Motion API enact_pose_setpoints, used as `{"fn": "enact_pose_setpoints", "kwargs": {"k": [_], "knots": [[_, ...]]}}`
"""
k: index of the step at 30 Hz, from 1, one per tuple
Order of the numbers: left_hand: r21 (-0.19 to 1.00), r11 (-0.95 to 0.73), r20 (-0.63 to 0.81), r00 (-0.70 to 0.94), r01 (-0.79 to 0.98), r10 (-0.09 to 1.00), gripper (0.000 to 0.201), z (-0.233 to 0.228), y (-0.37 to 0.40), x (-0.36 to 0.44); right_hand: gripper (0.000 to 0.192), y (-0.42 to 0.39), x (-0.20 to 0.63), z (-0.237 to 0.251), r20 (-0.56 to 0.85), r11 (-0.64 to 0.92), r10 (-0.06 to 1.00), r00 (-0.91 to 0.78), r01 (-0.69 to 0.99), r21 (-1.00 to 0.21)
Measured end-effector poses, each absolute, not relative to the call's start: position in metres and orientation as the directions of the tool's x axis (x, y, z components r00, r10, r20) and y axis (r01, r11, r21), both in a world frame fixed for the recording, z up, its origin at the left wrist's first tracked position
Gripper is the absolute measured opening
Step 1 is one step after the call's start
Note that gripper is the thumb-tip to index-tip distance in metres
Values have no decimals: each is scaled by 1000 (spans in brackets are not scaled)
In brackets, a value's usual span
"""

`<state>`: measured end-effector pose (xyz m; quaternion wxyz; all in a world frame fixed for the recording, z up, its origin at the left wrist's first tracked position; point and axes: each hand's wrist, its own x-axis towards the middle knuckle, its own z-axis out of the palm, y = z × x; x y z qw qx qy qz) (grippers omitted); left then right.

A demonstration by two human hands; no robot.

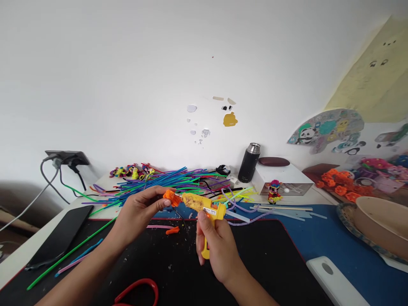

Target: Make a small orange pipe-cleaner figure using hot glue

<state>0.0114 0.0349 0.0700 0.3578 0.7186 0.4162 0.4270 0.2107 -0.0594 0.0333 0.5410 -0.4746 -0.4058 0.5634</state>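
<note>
My left hand [140, 208] pinches a small orange pipe-cleaner piece [172, 197] between thumb and fingers. Wrapped around the handle of a yellow hot glue gun [199, 203] is my right hand [218, 244]; a red light glows on the gun's side. The gun's nozzle points left and meets the orange piece, though whether glue is on it I cannot tell. Below them, another orange pipe-cleaner piece [172, 230] lies on the black mat [255, 263]. Red-handled scissors [137, 291] show partly at the bottom edge.
Many coloured pipe cleaners [165, 180] spread along the wall. A black thermos [249, 163] stands by a white box [280, 176] with a small figure [274, 191] before it. Glue sticks [287, 210], a beige bowl [382, 221] and a white device [338, 280] lie right; a black phone [60, 236] left.
</note>
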Motion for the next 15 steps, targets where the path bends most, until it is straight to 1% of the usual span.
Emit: {"fn": "enact_pose_setpoints", "kwargs": {"k": [5,15], "knots": [[878,-391,320,267,276,909,39,71,33,11,79,-61,211,36,-96,-89,995,21,-220,-971],[907,-346,296,223,239,929,46,75,34,12,77,-62,210,32,-59,-57,998,1,-200,-978]]}}
